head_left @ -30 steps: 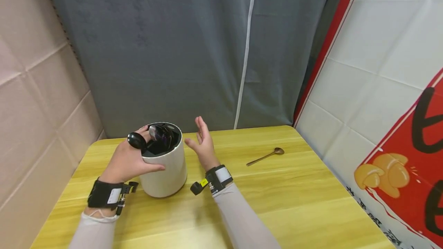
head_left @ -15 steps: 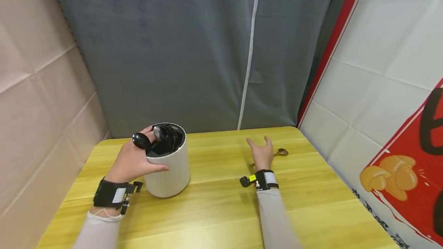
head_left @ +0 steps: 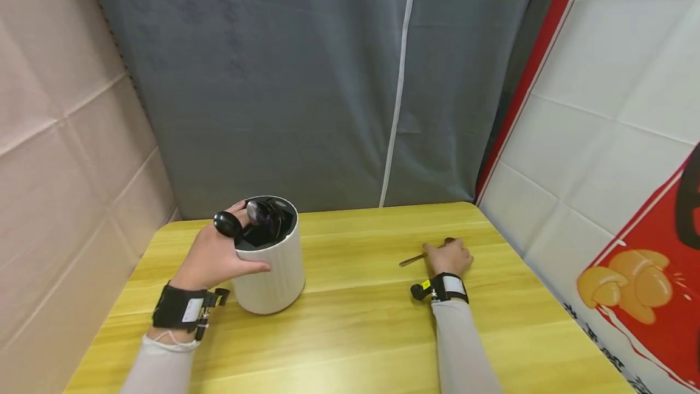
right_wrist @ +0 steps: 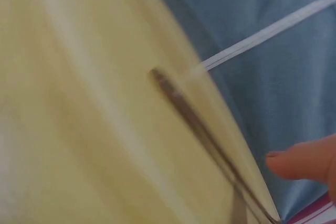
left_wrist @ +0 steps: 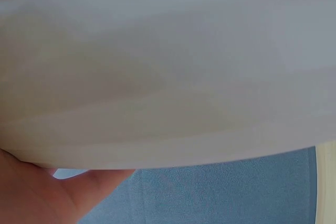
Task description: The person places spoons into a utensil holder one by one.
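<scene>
A white cylindrical cutlery holder [head_left: 270,278] with a black inside stands upright at the left of the table. Dark spoons [head_left: 261,214] stick out of it, and one black spoon head [head_left: 226,224] leans over the left rim. My left hand [head_left: 210,258] grips the holder's side near the top, thumb across the front, fingers partly hidden behind. In the left wrist view the white wall [left_wrist: 184,77] fills most of the frame. At the right, my right hand [head_left: 449,257] is over a brown metal spoon [right_wrist: 191,124] lying on the table. Its thumb [right_wrist: 302,162] shows apart from the handle.
The yellow wood-grain table [head_left: 350,321] ends at a grey curtain [head_left: 306,78] behind. A pale cloth wall [head_left: 65,169] borders the left side. On the right stands a white wall [head_left: 590,138] with a red printed panel [head_left: 651,333].
My right hand has moved from beside the holder rightward and down to the spoon, its fingers now bent over it. My left hand stays on the holder. The view has shifted slightly.
</scene>
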`<state>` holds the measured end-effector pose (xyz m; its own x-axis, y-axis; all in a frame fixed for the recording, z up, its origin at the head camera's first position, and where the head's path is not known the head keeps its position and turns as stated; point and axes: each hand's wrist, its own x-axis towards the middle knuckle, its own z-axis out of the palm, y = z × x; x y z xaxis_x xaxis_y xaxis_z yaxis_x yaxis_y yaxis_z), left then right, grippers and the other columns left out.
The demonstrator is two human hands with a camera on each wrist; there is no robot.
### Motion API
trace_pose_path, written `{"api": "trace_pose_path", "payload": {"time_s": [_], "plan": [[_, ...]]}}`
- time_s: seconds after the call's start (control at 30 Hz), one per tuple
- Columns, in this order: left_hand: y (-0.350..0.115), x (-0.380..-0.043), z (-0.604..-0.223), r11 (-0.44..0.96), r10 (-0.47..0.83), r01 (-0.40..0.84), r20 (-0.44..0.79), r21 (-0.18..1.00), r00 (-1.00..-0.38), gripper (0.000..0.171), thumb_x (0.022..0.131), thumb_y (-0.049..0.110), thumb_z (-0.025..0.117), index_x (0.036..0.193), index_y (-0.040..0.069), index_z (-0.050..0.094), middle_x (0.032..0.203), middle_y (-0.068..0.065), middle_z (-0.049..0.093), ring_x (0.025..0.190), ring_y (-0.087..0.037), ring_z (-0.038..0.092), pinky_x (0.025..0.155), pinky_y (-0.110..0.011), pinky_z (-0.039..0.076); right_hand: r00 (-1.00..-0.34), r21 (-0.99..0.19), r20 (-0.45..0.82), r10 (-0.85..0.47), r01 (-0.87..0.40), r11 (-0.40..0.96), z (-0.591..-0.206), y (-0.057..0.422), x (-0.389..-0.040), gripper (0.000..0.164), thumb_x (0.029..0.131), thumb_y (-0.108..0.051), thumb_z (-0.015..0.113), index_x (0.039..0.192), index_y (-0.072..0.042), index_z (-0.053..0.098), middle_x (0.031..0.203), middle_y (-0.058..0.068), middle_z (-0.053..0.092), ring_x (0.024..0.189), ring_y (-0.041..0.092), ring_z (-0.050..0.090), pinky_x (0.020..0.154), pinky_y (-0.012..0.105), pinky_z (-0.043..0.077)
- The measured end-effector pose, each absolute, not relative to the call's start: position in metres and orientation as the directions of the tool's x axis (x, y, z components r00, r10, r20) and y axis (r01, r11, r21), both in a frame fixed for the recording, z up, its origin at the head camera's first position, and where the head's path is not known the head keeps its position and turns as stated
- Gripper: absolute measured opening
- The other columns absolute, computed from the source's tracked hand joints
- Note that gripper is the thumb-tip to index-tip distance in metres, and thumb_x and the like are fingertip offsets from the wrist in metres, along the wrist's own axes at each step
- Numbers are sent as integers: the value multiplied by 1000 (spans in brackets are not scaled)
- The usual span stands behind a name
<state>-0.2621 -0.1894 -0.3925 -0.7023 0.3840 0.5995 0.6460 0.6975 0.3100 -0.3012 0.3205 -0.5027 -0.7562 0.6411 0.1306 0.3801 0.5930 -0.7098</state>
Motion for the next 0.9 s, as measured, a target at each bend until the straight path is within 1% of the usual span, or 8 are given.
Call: {"api": "trace_pose_path", "payload": {"time_s": [0.2,0.3,0.47,0.6,0.67,0.77,0.83,0.9], "plan": [[-188,-259,-393,700,377,641,600,313,-705,105,56,55,102,146,20,62,151,-9,64,149,-46,49,110,-73,47,-827,-571,142,544,380,728,-508,322,-302,78,87,-28,74,141,20,47,133,42,57,120,60,50,107,65,39],[-188,-259,-392,701,377,640,598,314,-707,106,55,55,102,146,20,62,152,-9,64,150,-45,48,110,-73,47,-822,-583,134,553,386,715,-507,323,-302,69,88,-21,71,141,18,50,132,41,58,120,62,52,107,67,44],[-188,-261,-391,700,383,645,600,307,-702,105,56,56,102,146,20,62,152,-9,64,150,-44,48,109,-72,48,-801,-583,137,583,411,701,-503,325,-303,57,89,-13,66,138,14,54,125,41,63,115,64,58,94,71,53],[-189,-262,-392,699,383,646,603,307,-700,104,57,56,102,145,20,62,151,-9,64,149,-44,49,110,-72,48,-806,-584,168,568,383,716,-504,326,-304,52,90,-5,60,139,12,58,124,40,66,116,61,62,97,68,54],[-189,-262,-392,699,381,645,603,308,-701,104,56,56,102,145,19,62,151,-9,64,149,-44,49,110,-72,48,-815,-577,185,549,362,732,-504,329,-304,46,89,-2,58,132,12,63,120,39,69,113,57,66,96,65,55],[-189,-262,-392,698,378,643,601,314,-704,104,56,55,102,145,19,62,151,-9,64,150,-44,49,111,-72,48,-840,-550,182,511,343,761,-503,333,-303,30,86,-1,57,109,12,71,106,35,73,101,52,70,88,63,58],[-189,-262,-392,698,378,643,600,315,-705,104,56,55,102,145,18,62,151,-9,64,150,-44,48,111,-71,48,-861,-536,149,487,344,771,-500,334,-301,21,86,-2,57,95,11,70,97,34,73,93,51,71,82,62,58],[-189,-261,-391,699,378,642,599,315,-706,104,56,54,102,145,17,62,151,-9,64,150,-44,48,111,-71,48,-881,-546,110,459,332,769,-495,334,-299,22,87,-2,56,94,11,72,99,33,73,93,49,71,82,60,59]]}}
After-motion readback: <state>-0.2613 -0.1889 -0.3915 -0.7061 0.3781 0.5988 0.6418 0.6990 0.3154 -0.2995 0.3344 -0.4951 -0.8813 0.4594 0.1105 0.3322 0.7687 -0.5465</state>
